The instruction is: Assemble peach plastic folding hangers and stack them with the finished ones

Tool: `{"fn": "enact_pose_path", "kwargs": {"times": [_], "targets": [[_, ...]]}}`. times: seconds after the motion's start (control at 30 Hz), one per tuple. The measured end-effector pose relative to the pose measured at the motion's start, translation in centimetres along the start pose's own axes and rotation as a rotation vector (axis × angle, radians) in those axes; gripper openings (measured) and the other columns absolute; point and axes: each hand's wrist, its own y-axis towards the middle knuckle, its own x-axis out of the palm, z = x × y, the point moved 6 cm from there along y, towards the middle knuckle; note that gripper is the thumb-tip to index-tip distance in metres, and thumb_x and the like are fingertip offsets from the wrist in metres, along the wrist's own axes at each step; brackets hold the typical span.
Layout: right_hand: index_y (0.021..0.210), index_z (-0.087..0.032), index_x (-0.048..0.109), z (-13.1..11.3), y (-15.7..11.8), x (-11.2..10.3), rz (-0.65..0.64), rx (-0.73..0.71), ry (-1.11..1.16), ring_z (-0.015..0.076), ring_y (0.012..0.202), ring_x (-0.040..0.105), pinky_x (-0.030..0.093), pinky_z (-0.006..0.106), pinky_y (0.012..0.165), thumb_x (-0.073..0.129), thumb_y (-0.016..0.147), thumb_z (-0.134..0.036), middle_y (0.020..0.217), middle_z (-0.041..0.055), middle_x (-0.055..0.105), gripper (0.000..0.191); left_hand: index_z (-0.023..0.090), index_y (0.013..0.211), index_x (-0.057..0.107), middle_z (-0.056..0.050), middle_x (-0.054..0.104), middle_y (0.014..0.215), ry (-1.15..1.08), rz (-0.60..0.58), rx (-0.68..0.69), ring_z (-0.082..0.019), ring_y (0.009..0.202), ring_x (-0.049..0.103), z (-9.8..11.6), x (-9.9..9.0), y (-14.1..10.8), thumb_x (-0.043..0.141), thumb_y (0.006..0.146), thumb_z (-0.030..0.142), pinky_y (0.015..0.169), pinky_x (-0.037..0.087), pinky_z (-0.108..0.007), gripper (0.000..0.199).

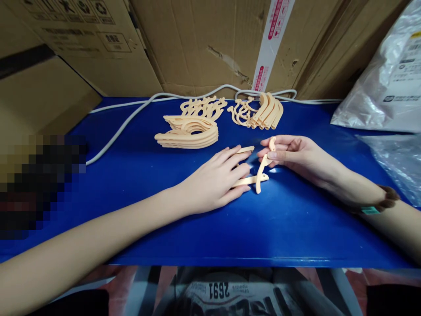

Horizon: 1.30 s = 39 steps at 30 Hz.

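My left hand (pixel 219 177) lies palm down on the table, fingers bent over a beige plastic hanger part (pixel 250 180). One end of this part sticks out past the fingertips, and the palm hides its middle. Between thumb and fingertips, my right hand (pixel 292 153) pinches a smaller curved beige plastic piece (pixel 272 144). A slim beige arm (pixel 261 173) slants down from the right fingertips and crosses the end of the part under my left hand. Whether the pieces are joined there, I cannot tell.
On the blue table (pixel 210 237) behind my hands are stacked beige frames (pixel 187 140), several beige hooks (pixel 205 106), more hooks (pixel 241 113) and curved arms (pixel 269 112). A white cable (pixel 131 120) runs along the back by cardboard (pixel 204 48). Plastic bags (pixel 378 83) lie right.
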Motion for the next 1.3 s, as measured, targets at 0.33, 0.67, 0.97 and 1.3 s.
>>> {"fn": "enact_pose_path", "kwargs": {"times": [0.33, 0.67, 0.97, 1.3], "targets": [[0.096, -0.022, 0.074, -0.4, -0.3, 0.1, 0.066, -0.048, -0.055, 0.0095, 0.055, 0.050, 0.040, 0.024, 0.051, 0.073, 0.083, -0.040, 0.061, -0.0038, 0.057, 0.022, 0.015, 0.104, 0.058, -0.018, 0.042, 0.153, 0.016, -0.015, -0.013, -0.034, 0.149, 0.029, 0.0, 0.1, 0.1, 0.049, 0.101, 0.034, 0.121, 0.029, -0.053, 0.021], [0.075, -0.021, 0.056, -0.1, 0.2, 0.2, 0.032, -0.029, 0.027, 0.0143, 0.063, 0.055, 0.049, 0.030, 0.062, 0.063, 0.089, -0.034, 0.070, 0.0007, 0.059, 0.020, 0.015, 0.107, 0.058, -0.019, 0.042, 0.153, -0.002, -0.004, -0.007, -0.035, 0.149, 0.028, 0.0, 0.1, 0.0, 0.048, 0.101, 0.032, 0.120, 0.030, -0.056, 0.020], [0.086, -0.023, 0.068, -0.5, 0.0, 0.7, 0.020, -0.049, -0.059, 0.0113, 0.051, 0.053, 0.041, 0.026, 0.049, 0.065, 0.089, -0.036, 0.067, 0.0010, 0.064, 0.014, 0.014, 0.104, 0.056, -0.021, 0.040, 0.153, 0.012, -0.040, -0.011, -0.035, 0.149, 0.028, 0.0, 0.2, 0.1, 0.047, 0.102, 0.033, 0.121, 0.028, -0.055, 0.022], [0.098, -0.022, 0.062, -1.1, -1.4, 2.8, -0.066, -0.231, -0.541, 0.0099, 0.052, 0.043, 0.033, 0.025, 0.050, 0.057, 0.095, -0.043, 0.064, -0.0050, 0.054, 0.022, 0.013, 0.103, 0.056, -0.021, 0.040, 0.153, 0.054, -0.056, -0.006, -0.037, 0.148, 0.029, 0.1, 0.3, 0.0, 0.044, 0.103, 0.031, 0.120, 0.030, -0.056, 0.021]]}}
